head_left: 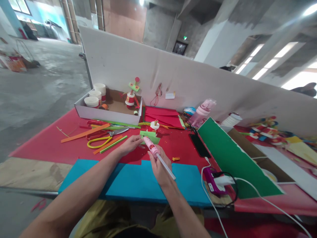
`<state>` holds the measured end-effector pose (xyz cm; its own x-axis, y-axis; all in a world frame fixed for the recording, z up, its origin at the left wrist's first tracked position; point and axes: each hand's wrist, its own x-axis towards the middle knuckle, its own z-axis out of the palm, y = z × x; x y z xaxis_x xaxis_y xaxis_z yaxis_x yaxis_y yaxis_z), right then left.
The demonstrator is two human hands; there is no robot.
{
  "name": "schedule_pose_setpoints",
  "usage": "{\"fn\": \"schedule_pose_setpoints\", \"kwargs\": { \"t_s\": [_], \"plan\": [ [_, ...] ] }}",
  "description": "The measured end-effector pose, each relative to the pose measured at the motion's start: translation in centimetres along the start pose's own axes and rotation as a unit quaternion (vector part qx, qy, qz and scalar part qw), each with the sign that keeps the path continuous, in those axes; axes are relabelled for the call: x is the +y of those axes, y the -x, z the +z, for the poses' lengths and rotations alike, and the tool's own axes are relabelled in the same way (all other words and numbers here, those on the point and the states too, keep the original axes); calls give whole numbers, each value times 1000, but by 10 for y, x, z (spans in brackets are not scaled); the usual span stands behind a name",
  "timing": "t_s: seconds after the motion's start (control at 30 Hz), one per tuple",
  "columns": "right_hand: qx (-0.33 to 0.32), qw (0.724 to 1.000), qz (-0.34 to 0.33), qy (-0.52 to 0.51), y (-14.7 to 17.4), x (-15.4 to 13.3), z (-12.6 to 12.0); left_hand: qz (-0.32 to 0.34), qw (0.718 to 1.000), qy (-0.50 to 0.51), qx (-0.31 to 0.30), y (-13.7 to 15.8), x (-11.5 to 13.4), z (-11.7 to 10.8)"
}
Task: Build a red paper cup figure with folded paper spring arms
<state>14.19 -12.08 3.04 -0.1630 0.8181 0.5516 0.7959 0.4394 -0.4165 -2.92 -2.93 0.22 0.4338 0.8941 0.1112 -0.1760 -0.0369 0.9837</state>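
My right hand (pixel 160 163) is closed around a small pink hot glue gun (pixel 151 147), and a long pale glue stick (pixel 167 168) sticks out of its back end. The gun's tip reaches a light green paper piece (pixel 153 140). At that paper's left edge, the fingers of my left hand (pixel 131 144) are pinched together on it. Just behind stands a white paper-cup figure (pixel 155 125) with a yellow and a red folded-paper arm. A short yellow folded strip (pixel 176 159) lies to the right of my right hand.
Scissors (pixel 99 142) and paper strips (pixel 85 133) lie at left. Behind them, a box (pixel 109 114) holds cups and a finished-looking cup figure (pixel 130 99). At right are a phone (pixel 200 144), a purple power strip (pixel 215 181) with cables, and a green board (pixel 235 162).
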Motion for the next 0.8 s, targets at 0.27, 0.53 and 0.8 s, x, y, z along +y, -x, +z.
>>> {"fn": "schedule_pose_setpoints", "kwargs": {
  "t_s": [0.27, 0.53, 0.8],
  "plan": [
    [-6, 1000, 0, -3, 1, 2, 0, 0, 1000, -1, -1, 0, 1, 0],
    [6, 1000, 0, 5, 2, 3, 1, -3, 1000, 11, 6, 1, 0, 0],
    [12, 1000, 8, 15, 2, 4, -1, -4, 1000, -3, 8, 0, -1, 0]
  ]
}}
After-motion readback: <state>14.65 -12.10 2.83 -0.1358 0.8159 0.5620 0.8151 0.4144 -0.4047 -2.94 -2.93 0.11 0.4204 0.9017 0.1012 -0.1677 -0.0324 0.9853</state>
